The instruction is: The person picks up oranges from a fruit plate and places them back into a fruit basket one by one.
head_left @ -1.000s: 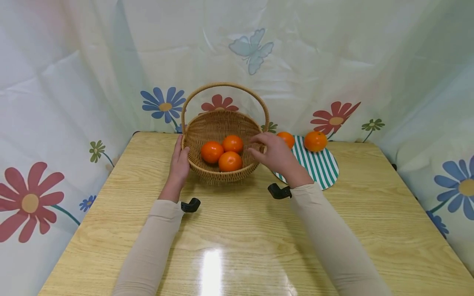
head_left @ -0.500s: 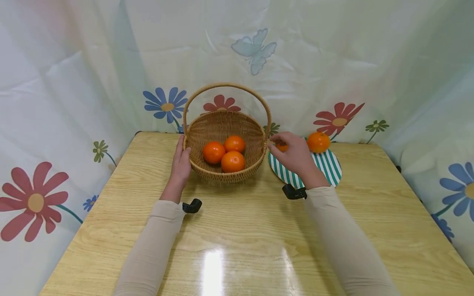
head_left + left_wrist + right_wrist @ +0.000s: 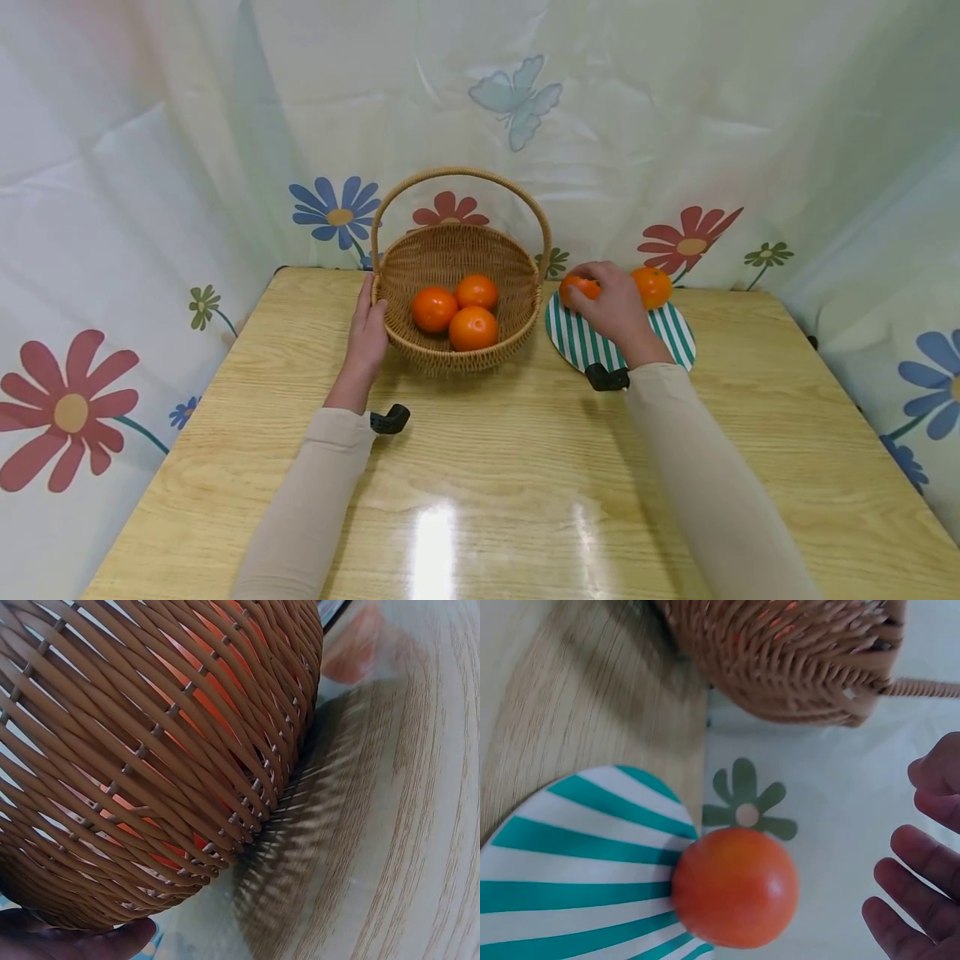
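Right hand: fingers loosely curved and spread, arched over a tangerine at the left rear edge of the green-and-white striped plate. The right wrist view shows a gap between the fingertips and the tangerine; the head view places the hand directly over the fruit, so whether any finger touches it cannot be told. No grip is closed around it. The tangerine sits on the plate's edge, upright, near the flowered curtain behind.

Left hand: fingers straight and relaxed, laid flat against the outer left wall of the wicker basket, thumb at the rim. The left wrist view shows a fingertip against the woven wall low on the basket. The hand steadies the basket without curling round it.

The basket stands upright on the wooden table, its arched handle running side to side above the bowl. Inside lie three tangerines bunched together, touching one another. The basket's right wall stands just beside the striped plate.

A second tangerine rests on the plate's rear right part, just beside the right hand's outer edge. Both forearms wear beige sleeves, each with a black wrist mount at the cuff. A pale curtain printed with flowers and a butterfly encloses the table on three sides.
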